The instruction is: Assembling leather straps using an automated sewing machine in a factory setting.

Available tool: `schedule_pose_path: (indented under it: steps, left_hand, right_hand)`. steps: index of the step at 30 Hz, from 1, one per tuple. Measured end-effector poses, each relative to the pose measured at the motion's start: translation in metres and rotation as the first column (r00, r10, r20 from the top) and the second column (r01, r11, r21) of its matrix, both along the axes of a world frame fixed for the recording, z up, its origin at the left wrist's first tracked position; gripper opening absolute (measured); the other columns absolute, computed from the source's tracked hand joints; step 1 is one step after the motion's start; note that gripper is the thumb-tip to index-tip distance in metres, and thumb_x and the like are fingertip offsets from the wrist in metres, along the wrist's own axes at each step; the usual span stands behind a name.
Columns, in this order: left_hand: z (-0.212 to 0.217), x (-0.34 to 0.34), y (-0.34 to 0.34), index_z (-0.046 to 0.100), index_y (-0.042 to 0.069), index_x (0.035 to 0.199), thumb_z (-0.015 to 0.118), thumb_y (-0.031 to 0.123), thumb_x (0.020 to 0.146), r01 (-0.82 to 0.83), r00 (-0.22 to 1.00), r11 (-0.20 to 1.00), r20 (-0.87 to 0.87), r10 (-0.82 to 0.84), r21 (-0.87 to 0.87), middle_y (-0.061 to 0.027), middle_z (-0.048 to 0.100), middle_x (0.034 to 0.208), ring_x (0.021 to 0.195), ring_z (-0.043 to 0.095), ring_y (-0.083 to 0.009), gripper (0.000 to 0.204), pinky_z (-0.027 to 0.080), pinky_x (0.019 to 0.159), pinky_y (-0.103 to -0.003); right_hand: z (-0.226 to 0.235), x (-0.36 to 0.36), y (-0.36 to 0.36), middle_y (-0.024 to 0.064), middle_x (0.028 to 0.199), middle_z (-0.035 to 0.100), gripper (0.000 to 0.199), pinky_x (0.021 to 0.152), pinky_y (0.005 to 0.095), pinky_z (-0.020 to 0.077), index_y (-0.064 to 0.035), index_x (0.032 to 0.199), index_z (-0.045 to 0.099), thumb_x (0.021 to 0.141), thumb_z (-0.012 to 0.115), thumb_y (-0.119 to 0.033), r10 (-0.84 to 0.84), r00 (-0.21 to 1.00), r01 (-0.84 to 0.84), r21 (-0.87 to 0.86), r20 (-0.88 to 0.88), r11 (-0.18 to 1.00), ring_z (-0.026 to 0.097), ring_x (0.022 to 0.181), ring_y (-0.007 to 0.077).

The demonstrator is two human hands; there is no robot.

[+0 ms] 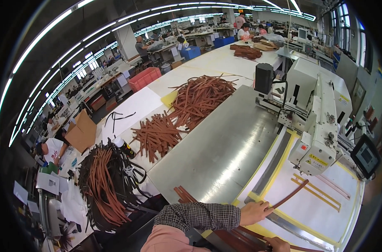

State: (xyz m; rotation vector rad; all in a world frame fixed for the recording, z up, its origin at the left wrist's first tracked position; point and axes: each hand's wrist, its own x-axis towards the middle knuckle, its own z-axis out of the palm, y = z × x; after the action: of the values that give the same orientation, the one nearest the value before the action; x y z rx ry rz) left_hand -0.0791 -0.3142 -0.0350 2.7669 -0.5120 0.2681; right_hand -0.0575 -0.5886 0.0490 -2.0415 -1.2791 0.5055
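My left hand (255, 213), its forearm in a checked sleeve cover, pinches the near end of a brown leather-like strap (291, 195). The strap slants up and right over the white bed of a sewing machine, its far end close to yellow-edged slots (317, 192) under the machine head (315, 153). At the lower edge, my right hand (277, 244) is partly cut off, its fingers closed around another brown strap (252, 233). More straps (229, 241) lie under my left forearm, and a few ends (184, 194) stick out beyond it on the metal plate.
A metal plate (218, 155) spans the middle. Loose brown strap heaps (201, 98) (157, 135) lie on the white table; a black-and-brown bundle (105, 185) hangs at left. A small screen (365, 156) stands at right. Co-workers sit at farther tables beyond a red crate (144, 79).
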Motion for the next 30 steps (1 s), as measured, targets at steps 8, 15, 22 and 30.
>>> schedule_pose_path:
  steps: [8, 15, 22, 30]
  left_hand:
    - [0.012, 0.020, 0.072, 0.069, 0.008, 0.112, 0.064, 0.008, 0.091, -0.137, 0.988, 0.983, -0.053, 0.144, 0.120, -0.0081, 0.067, 0.102, 0.102, 0.070, -0.0275, 0.021, 0.058, 0.084, -0.042]
    - [0.021, 0.030, 0.203, 0.076, 0.012, 0.107, 0.068, 0.009, 0.091, -0.526, 0.850, 0.836, 0.083, 0.520, 0.157, -0.0081, 0.069, 0.112, 0.107, 0.068, -0.0299, 0.018, 0.055, 0.088, -0.045]
    - [0.062, -0.003, 0.059, 0.067, 0.003, 0.134, 0.070, 0.034, 0.105, 0.013, 0.941, 0.879, -0.290, -0.172, -0.477, -0.0157, 0.071, 0.127, 0.116, 0.069, -0.0349, 0.043, 0.056, 0.097, -0.045]
    - [0.073, 0.007, 0.067, 0.073, -0.002, 0.116, 0.070, 0.016, 0.107, -0.285, 0.759, 0.601, -0.558, -0.335, -0.747, -0.0033, 0.073, 0.087, 0.082, 0.069, -0.0096, 0.021, 0.057, 0.075, -0.027]
  right_hand:
    - [-0.034, -0.021, -0.021, 0.0145, 0.094, 0.072, 0.031, 0.073, 0.0458, 0.0573, -0.0094, 0.116, 0.075, 0.087, 0.080, -0.017, 0.008, 0.969, -0.007, -0.004, 0.249, 1.000, 0.071, 0.085, 0.0357]
    - [-0.046, 0.009, -0.018, 0.0134, 0.089, 0.075, 0.020, 0.073, 0.0424, 0.0582, -0.0078, 0.106, 0.077, 0.091, 0.080, -0.021, -0.056, 0.988, 0.068, -0.084, 0.144, 0.994, 0.073, 0.082, 0.0344]
    - [-0.008, 0.061, 0.012, 0.0106, 0.087, 0.080, 0.021, 0.073, 0.0330, 0.0605, -0.0012, 0.108, 0.077, 0.101, 0.076, -0.021, -0.122, 0.885, 0.064, -0.142, -0.450, 0.988, 0.077, 0.078, 0.0198]
    - [0.033, 0.116, -0.012, 0.0055, 0.090, 0.076, 0.022, 0.065, 0.0226, 0.0556, 0.0036, 0.119, 0.073, 0.106, 0.071, -0.014, -0.250, 0.511, 0.164, -0.192, -0.823, 0.968, 0.076, 0.082, 0.0131]
